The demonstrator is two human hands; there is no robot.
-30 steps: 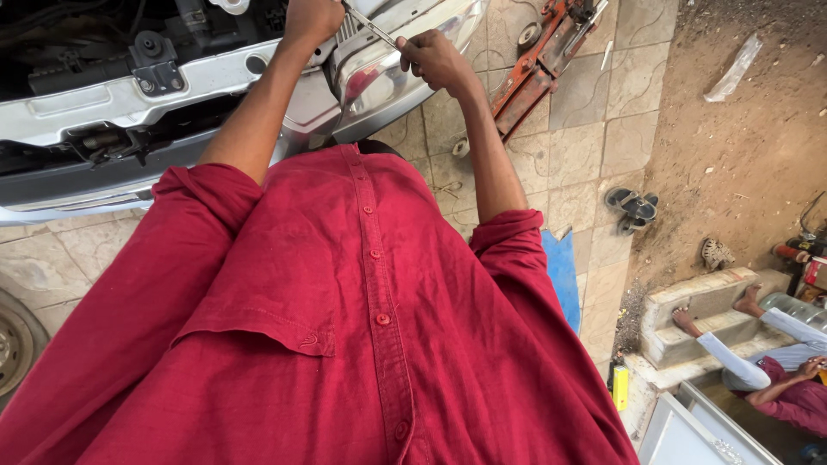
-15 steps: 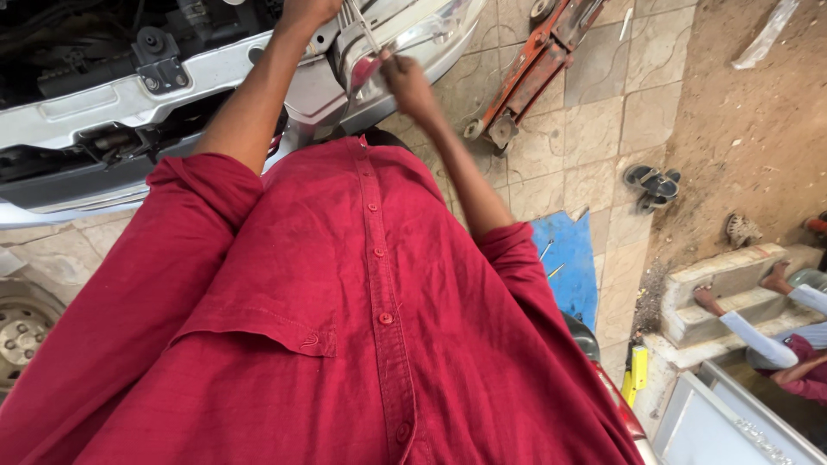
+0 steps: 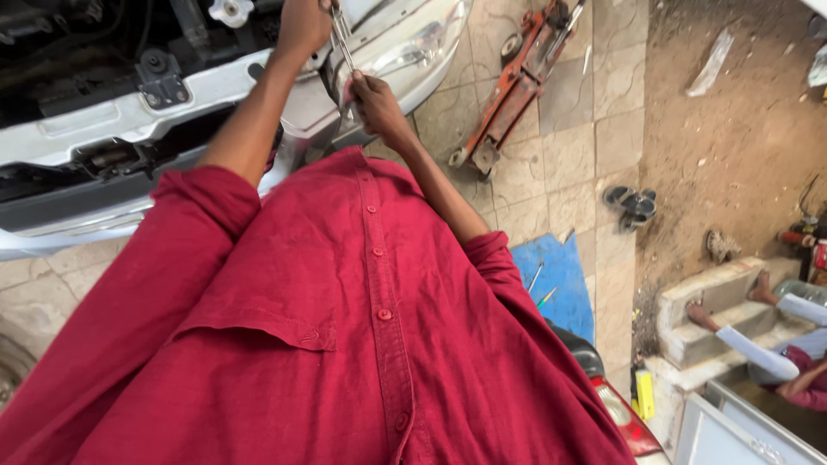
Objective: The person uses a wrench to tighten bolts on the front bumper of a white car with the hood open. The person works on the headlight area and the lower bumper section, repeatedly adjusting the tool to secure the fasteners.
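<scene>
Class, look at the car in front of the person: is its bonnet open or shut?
Open: the engine bay lies uncovered above the silver car front.

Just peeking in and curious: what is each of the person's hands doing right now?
Left hand: closed around the upper part of a slim metal tool at the car's front.
Right hand: closed around the same tool, lower down.

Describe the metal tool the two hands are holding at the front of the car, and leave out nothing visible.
The wrench is a slim, silvery bar that looks like bare steel. It stands nearly upright, leaning slightly, over the car's silver front beside the headlight. The left hand grips its upper end; the right hand closes round its lower end. Both ends are hidden by the hands, so its heads and what it turns cannot be made out.
</scene>
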